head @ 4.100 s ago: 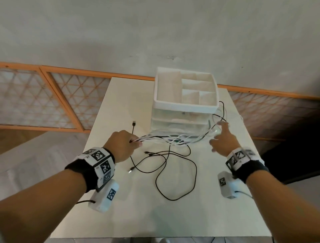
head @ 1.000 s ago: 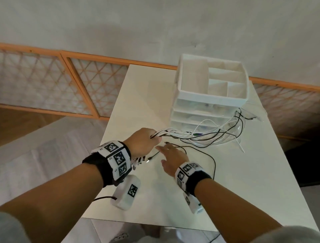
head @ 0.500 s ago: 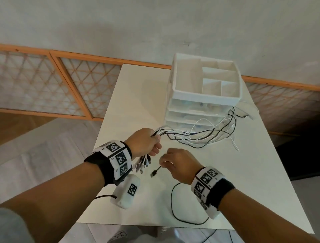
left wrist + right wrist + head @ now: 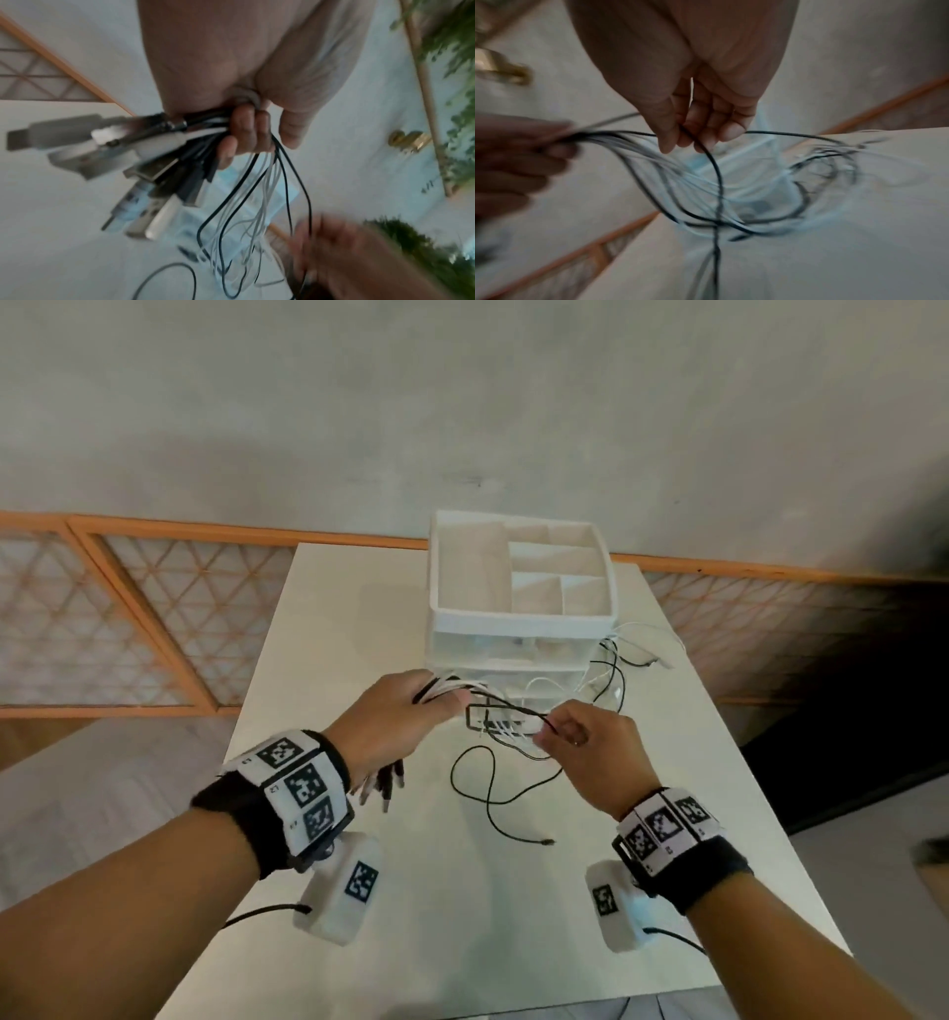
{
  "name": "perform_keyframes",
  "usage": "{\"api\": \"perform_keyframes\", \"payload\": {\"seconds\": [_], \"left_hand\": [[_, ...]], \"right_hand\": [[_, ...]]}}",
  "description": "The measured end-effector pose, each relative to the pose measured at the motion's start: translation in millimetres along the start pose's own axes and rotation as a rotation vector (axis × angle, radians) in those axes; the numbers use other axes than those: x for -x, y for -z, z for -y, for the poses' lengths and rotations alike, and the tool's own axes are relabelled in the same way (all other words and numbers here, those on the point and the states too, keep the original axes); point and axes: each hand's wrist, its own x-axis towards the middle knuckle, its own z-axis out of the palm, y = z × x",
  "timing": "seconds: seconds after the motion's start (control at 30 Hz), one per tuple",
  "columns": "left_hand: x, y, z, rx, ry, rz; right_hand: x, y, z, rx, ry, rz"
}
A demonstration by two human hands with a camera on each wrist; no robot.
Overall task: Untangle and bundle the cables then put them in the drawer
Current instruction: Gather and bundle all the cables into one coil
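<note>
1. Between the two hands, just in front of the drawer unit point(image 4: 518, 629), the cables point(image 4: 508, 719) run as a short, roughly level span, left fist to right fingertips.
2. The left hand point(image 4: 395, 721) is fisted round the gathered bundle; its curled fingers point(image 4: 241, 130) clamp the cords just behind the plugs point(image 4: 144, 162), which fan out below the wrist.
3. The right hand point(image 4: 590, 752) pinches a black cable point(image 4: 713, 168) between thumb and fingertips point(image 4: 731, 130), close beside the left fist.
4. From that pinch the black cable drops to the table point(image 4: 359, 618) and curls in a loose loop toward the person, ending in a free plug point(image 4: 547, 841) near the right wrist.
5. The remaining white and black lengths trail away to the right of the drawer unit, lying slack on the table.
6. Judgement: the black strand's free end lies on the right hand's side, so that hand is better placed to draw it through and lay it along the bundle.
7. No drawer looks pulled out, so stowing is still ahead.
</note>
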Motion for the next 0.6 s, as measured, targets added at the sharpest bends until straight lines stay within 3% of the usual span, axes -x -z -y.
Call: {"api": "perform_keyframes", "payload": {"seconds": [0.13, 0.2, 0.3, 0.43, 0.5, 0.6], "left_hand": [[-2, 18, -26, 0.223, -0.102, -0.110], [-4, 17, -34, 0.223, -0.151, -0.148], [-6, 10, -36, 0.115, -0.173, -0.138], [-6, 5, -29, -0.004, -0.140, -0.192], [-7, 9, -31, 0.097, -0.136, -0.300], [-9, 21, -36, 0.229, -0.122, -0.372]], "right_hand": [[10, 7, -88, 0.412, -0.338, 0.243], [18, 9, -115, 0.444, -0.452, 0.309], [8, 23, -117, 0.302, -0.528, 0.144], [-23, 58, -91, 0.162, -0.454, -0.142], [-26, 66, -91, 0.272, -0.513, -0.090], [-15, 58, -113, 0.444, -0.676, 0.114]]}}
